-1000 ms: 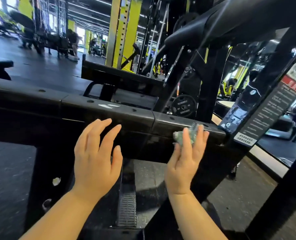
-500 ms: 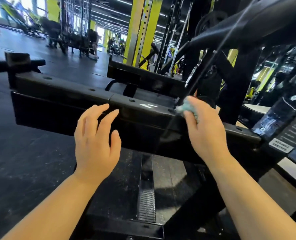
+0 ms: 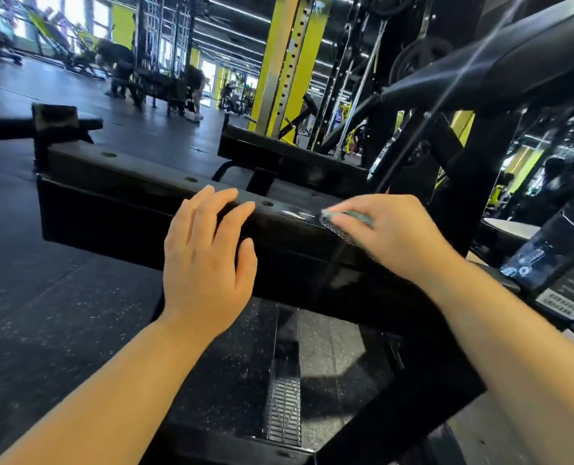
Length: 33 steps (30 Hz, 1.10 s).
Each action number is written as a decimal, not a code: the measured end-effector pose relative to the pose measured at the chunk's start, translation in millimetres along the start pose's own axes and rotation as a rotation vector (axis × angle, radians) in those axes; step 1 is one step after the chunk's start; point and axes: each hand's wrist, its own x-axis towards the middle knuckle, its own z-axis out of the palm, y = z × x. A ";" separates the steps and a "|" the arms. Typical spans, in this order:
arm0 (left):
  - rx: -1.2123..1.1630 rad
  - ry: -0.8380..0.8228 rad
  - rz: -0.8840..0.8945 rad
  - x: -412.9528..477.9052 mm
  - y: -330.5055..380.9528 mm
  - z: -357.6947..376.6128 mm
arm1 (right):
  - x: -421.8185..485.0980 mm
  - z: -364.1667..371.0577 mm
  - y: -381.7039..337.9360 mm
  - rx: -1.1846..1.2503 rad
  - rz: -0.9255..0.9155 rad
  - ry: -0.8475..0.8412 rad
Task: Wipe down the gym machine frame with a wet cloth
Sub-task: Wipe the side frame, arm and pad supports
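A black steel frame beam (image 3: 117, 196) of the gym machine runs across the view from left to right, with bolt holes along its top face. My right hand (image 3: 389, 236) presses a small pale green cloth (image 3: 349, 218) onto the beam's top edge, fingers curled over it; only a strip of cloth shows under the fingers. A wet shine lies on the beam just left of the cloth. My left hand (image 3: 205, 256) rests flat on the beam's near edge, fingers spread, holding nothing.
A black upright post (image 3: 460, 182) with an angled padded arm (image 3: 500, 62) rises right behind my right hand. An instruction label plate (image 3: 561, 290) stands at the right. A ribbed foot plate (image 3: 284, 411) lies below. Yellow rack columns (image 3: 289, 72) and people stand far back.
My right hand has slid the cloth leftward along the beam's top, from its right end towards the middle. The view has swung left. My left hand has settled onto the beam's edge.
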 end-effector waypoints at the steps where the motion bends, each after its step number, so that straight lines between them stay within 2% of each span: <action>1: 0.002 -0.015 0.008 -0.6 -1.7 -0.2 | -4.2 -4.5 4.8 -0.009 0.031 -0.009; 5: 0.003 -0.024 0.013 2.5 -5.4 -0.5 | 19.7 11.6 -13.8 -0.003 0.061 0.062; 9: 0.022 0.008 -0.007 6.6 -3.8 2.3 | 43.8 36.7 -53.4 0.014 -0.055 0.104; 13: 0.042 0.025 -0.011 7.1 0.2 6.2 | 24.6 22.9 -32.2 0.135 -0.108 0.075; 17: 0.024 0.004 0.015 7.1 -2.9 7.3 | 1.6 1.9 -0.8 0.083 0.003 0.040; 21: 0.006 -0.001 -0.001 18.1 -4.3 -1.1 | 28.7 26.2 -33.0 0.103 -0.051 0.158; 24: -0.025 -0.026 -0.028 27.3 -10.3 -8.7 | 45.8 43.8 -59.1 0.142 -0.122 0.166; 27: -0.060 -0.067 0.014 19.6 -15.9 -7.7 | 32.7 37.5 -47.0 0.147 -0.149 0.165; 33: 0.069 -0.119 0.051 -23.2 -18.1 3.7 | 7.7 26.9 -19.3 0.161 0.025 0.206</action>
